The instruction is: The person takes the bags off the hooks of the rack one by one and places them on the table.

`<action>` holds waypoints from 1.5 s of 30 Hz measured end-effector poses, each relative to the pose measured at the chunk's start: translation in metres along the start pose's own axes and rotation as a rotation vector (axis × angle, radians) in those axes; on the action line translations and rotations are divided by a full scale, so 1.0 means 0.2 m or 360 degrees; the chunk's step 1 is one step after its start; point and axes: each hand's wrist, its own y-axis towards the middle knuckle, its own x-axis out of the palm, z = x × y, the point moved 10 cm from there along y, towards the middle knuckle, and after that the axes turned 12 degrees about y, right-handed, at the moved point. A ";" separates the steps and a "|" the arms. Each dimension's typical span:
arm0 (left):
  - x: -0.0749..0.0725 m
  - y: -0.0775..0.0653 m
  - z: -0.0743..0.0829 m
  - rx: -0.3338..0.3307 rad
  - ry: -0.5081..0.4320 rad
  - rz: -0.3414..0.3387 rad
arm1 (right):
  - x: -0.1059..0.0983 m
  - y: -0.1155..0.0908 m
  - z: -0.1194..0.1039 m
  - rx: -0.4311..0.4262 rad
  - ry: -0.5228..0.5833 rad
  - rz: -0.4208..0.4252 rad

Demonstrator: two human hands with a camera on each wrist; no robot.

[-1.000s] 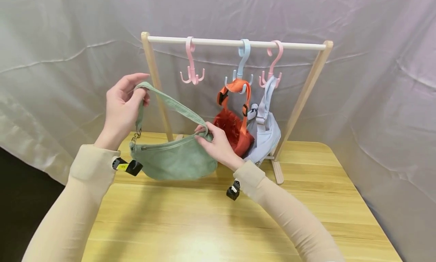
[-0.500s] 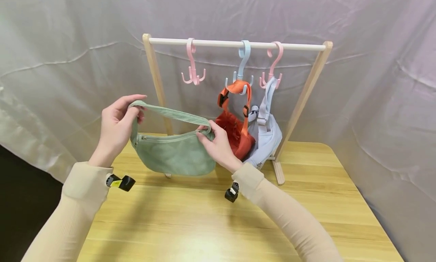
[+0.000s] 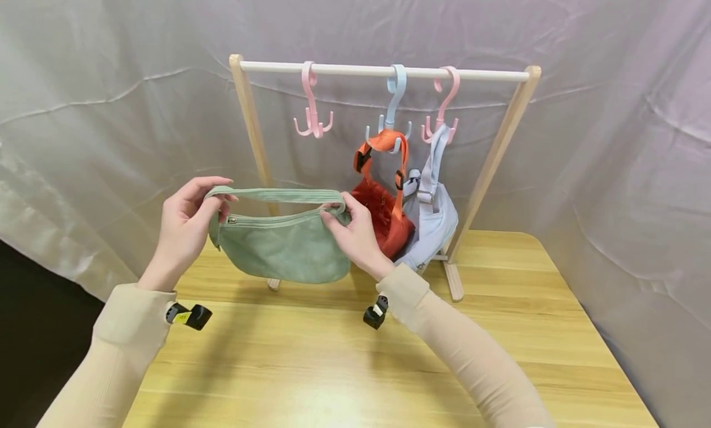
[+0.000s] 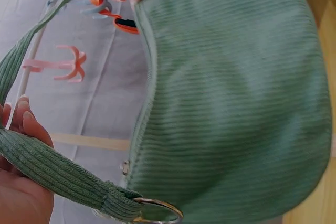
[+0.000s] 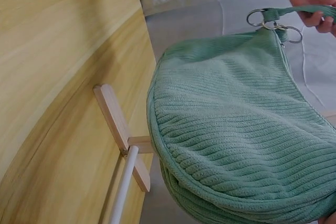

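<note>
A green corduroy shoulder bag hangs above the table between my two hands. My left hand holds the left end of its strap, thumb and fingers around the fabric. At the other top corner, my right hand pinches the bag where strap and body meet. The strap runs nearly level over the zipper. Metal rings join strap and bag near the left hand, as the right wrist view shows. In the left wrist view the zipper pull sits near that same end.
Behind stands a rack with a white rail. A pink hook with bare prongs hangs at left. An orange bag hangs from the blue hook, and a pale blue bag from the right pink hook.
My left hand has come down and slightly left, bringing the strap from raised and slanting to nearly level. The right hand has barely moved and keeps its hold.
</note>
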 end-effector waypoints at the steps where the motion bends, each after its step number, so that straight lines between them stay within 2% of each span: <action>1: 0.00 -0.01 -0.01 0.0007 -0.0004 -0.0006 | 0.00 0.00 0.00 -0.0005 0.0013 0.0005; 7: 0.03 -0.05 -0.07 0.0019 0.0010 -0.0083 | -0.02 0.00 0.03 0.0006 0.0037 0.0074; 11: 0.05 -0.08 -0.10 0.0043 0.0088 -0.0136 | -0.03 0.00 0.02 0.0015 0.0037 0.0118; 14: 0.06 -0.11 -0.11 0.0121 0.0229 -0.0162 | -0.04 0.00 -0.04 0.0008 0.0064 0.0145; 18: 0.07 -0.16 -0.11 0.0234 0.0512 -0.0192 | -0.05 -0.02 -0.14 0.0002 0.0121 0.0183; 21: 0.08 -0.19 -0.12 0.0278 0.0662 -0.0218 | -0.05 -0.03 -0.15 0.0016 0.0146 0.0194; 23: 0.08 -0.21 -0.13 0.0303 0.0723 -0.0240 | -0.04 -0.03 -0.15 0.0027 0.0159 0.0189; 30: 0.11 -0.27 -0.15 0.0459 0.1090 -0.0362 | -0.04 0.00 0.00 0.0022 0.0216 0.0187; 32: 0.12 -0.29 -0.16 0.0493 0.1151 -0.0391 | -0.04 0.00 0.00 -0.0002 0.0218 0.0192; 36: 0.12 -0.30 -0.19 0.0512 0.1179 -0.0394 | -0.03 0.00 0.00 -0.0051 0.0229 0.0176; 40: 0.10 -0.30 -0.22 0.0507 0.1152 -0.0348 | -0.02 -0.01 -0.01 -0.0095 0.0249 0.0140; 43: 0.08 -0.30 -0.23 0.0505 0.1052 -0.0248 | 0.00 -0.02 -0.01 -0.0114 0.0256 0.0112; 45: 0.05 -0.29 -0.23 0.0503 0.0956 -0.0114 | 0.00 -0.02 -0.01 -0.0118 0.0246 0.0099</action>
